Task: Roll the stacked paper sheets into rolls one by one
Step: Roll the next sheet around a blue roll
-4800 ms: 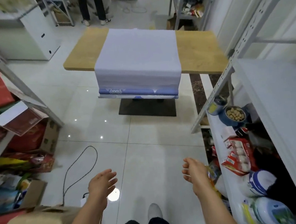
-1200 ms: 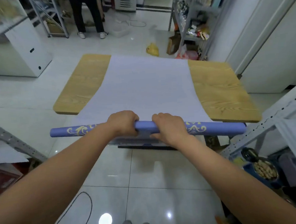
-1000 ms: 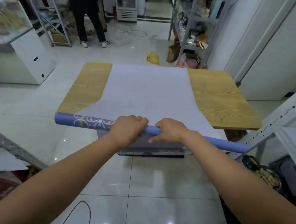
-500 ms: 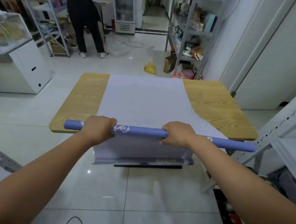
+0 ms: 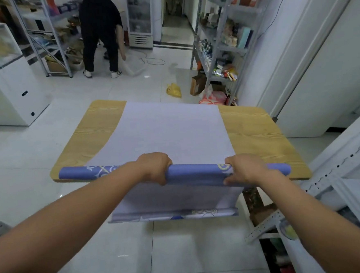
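A long blue-violet paper roll with pale ornament [image 5: 194, 173] lies across the near edge of the light wooden bench [image 5: 257, 135], with both ends reaching past the pale stacked paper sheets [image 5: 170, 135], which hang over that edge. The left hand [image 5: 155, 166] grips the roll near its middle, fingers curled over the top. The right hand [image 5: 244, 170] grips it further right, fingers wrapped around it.

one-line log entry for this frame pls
step: rolling top sheet | left hand: on roll | right hand: on roll | roll: table near edge | stack: flat
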